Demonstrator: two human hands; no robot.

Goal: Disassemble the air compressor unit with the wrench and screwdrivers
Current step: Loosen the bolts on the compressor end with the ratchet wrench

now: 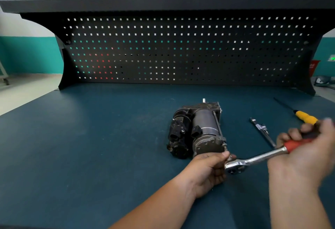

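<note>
Glossy chrome wrench [253, 160], dull dark metal compressor [197, 129], matt benchtop [90, 138]

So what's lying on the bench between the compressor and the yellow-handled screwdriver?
A slim black-and-silver tool lies there on the blue mat, seen in the head view.

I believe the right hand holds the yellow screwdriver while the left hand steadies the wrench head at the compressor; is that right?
Not quite: in the head view the right hand grips the wrench by its red handle; the yellow screwdriver lies on the table. The left hand does steady the wrench head at the compressor.
</note>
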